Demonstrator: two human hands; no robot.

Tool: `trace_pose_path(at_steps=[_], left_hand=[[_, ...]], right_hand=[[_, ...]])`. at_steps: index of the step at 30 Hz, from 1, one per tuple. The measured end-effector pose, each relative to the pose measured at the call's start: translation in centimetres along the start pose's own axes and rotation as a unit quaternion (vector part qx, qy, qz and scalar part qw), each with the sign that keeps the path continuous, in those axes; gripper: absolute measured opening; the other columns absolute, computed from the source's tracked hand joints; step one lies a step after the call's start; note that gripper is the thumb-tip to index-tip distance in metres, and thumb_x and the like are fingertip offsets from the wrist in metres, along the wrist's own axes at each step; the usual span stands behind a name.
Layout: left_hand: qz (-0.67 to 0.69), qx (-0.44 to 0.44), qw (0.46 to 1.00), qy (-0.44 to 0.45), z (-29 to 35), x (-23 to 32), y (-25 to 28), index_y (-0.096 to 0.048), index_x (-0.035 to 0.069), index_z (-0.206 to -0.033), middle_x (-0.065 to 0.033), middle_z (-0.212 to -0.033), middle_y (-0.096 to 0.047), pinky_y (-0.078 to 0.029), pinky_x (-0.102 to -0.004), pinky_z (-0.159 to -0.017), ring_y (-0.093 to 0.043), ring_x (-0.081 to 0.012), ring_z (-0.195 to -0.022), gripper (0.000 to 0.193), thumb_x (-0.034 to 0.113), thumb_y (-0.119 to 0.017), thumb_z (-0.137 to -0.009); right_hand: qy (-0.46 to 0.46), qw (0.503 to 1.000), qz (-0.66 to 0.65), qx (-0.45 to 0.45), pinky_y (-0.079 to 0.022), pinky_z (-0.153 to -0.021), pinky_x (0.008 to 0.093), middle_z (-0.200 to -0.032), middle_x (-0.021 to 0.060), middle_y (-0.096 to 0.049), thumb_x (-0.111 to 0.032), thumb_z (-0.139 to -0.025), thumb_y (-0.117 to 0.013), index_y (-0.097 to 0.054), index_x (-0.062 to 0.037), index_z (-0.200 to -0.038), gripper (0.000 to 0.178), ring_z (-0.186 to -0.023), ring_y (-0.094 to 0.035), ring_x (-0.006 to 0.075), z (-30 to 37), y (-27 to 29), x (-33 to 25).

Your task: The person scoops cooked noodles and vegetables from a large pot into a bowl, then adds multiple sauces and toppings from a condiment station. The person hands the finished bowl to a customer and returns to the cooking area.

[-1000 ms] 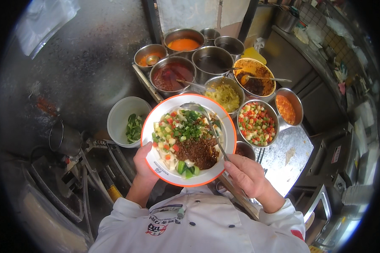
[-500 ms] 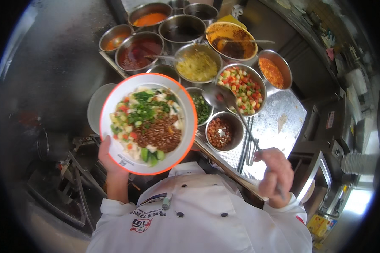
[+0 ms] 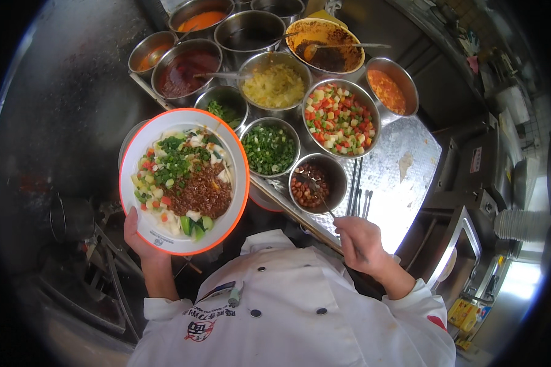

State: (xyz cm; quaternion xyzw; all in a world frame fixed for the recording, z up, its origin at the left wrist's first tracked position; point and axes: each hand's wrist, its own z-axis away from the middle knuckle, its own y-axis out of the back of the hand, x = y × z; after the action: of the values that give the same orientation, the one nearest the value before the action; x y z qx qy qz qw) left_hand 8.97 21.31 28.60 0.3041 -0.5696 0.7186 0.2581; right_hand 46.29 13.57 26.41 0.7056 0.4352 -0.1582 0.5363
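Observation:
My left hand (image 3: 146,246) holds up a white bowl with an orange rim (image 3: 234,189), fingers under its near left edge. In the bowl lie noodles, brown minced topping (image 3: 201,192), chopped scallions (image 3: 172,166), diced vegetables and some green leaves. My right hand (image 3: 362,243) is closed round the handle of a metal spoon (image 3: 330,211). The spoon's head sits in a steel pot of brown peanuts (image 3: 305,191), partly hidden among them. Behind this pot stand a pot of chopped scallions (image 3: 268,147) and one of red, green and pale diced vegetables (image 3: 340,119).
Several steel pots of sauces stand farther back, including a red sauce (image 3: 187,73) and yellow pickled greens (image 3: 274,84). A yellow-stained basin (image 3: 355,61) holds dark paste and a ladle. Chopsticks (image 3: 355,189) lie on the metal counter (image 3: 404,177). Stacked bowls (image 3: 520,225) are at right.
The spoon has come down from beside the diced vegetables into the peanut pot, and my right hand has moved left. The bowl in my left hand has shifted left, uncovering the scallion pot.

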Motion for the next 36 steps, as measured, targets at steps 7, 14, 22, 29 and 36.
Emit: trace_pose_path(at_steps=[7, 14, 22, 29, 36], left_hand=[[0.006, 0.016, 1.000, 0.011, 0.5, 0.0, 0.2, -0.036, -0.003, -0.133, -0.0189, -0.132, -0.045, -0.035, -0.0418, -0.102, -0.047, -0.0316, -0.119, 0.055, 0.028, -0.042, -0.087], [0.009, 0.038, 0.999, 0.030, 0.5, -0.6, 0.1, -0.034, -0.003, -0.134, -0.0197, -0.134, -0.042, -0.033, -0.0431, -0.103, -0.045, -0.0333, -0.121, 0.060, 0.030, -0.043, -0.085], [0.013, -0.061, 0.997, 0.046, 0.9, -1.2, -0.4, -0.034, -0.003, -0.134, -0.0203, -0.132, -0.044, -0.037, -0.0426, -0.101, -0.047, -0.0324, -0.118, 0.060, 0.030, -0.043, -0.085], [0.037, -0.071, 0.992, 0.099, 0.9, -1.7, -0.8, -0.032, -0.003, -0.135, -0.0207, -0.134, -0.042, -0.036, -0.0432, -0.102, -0.046, -0.0329, -0.120, 0.063, 0.031, -0.043, -0.084], [-0.012, -0.033, 0.997, 0.066, 0.8, -1.7, -0.7, -0.032, -0.003, -0.135, -0.0207, -0.133, -0.043, -0.035, -0.0423, -0.102, -0.046, -0.0326, -0.120, 0.062, 0.031, -0.042, -0.084]], right_hand=[[-0.298, 0.898, -0.290, 0.143, -0.054, -0.065, 0.0280, -0.084, 0.0157, -0.063, -0.004, -0.094, -0.043, -0.056, 0.0099, -0.102, 0.021, -0.071, -0.063, 0.0177, 0.9, 1.2, 0.3], [-0.359, 0.822, -0.371, 0.240, -0.054, -0.060, 0.0325, -0.082, 0.0206, -0.063, -0.014, -0.095, -0.042, -0.056, 0.0109, -0.100, 0.029, -0.066, -0.064, 0.0239, -0.4, 3.3, -0.2], [-0.065, 0.950, -0.262, 0.160, -0.054, -0.065, 0.0333, -0.084, 0.0214, -0.064, -0.003, -0.088, -0.036, -0.056, 0.0117, -0.102, 0.028, -0.068, -0.065, 0.0256, -4.3, 2.9, -6.9], [0.073, 0.982, -0.056, 0.167, -0.054, -0.067, 0.0329, -0.082, 0.0210, -0.065, 0.007, -0.073, -0.042, -0.056, 0.0097, -0.096, 0.027, -0.070, -0.067, 0.0282, -5.9, 2.4, -6.0], [-0.018, 0.997, 0.059, 0.037, -0.049, -0.057, 0.0287, -0.072, 0.0153, -0.062, 0.008, -0.080, -0.046, -0.058, 0.0056, -0.087, 0.014, -0.062, -0.063, 0.0234, -1.0, 2.2, -2.3]])
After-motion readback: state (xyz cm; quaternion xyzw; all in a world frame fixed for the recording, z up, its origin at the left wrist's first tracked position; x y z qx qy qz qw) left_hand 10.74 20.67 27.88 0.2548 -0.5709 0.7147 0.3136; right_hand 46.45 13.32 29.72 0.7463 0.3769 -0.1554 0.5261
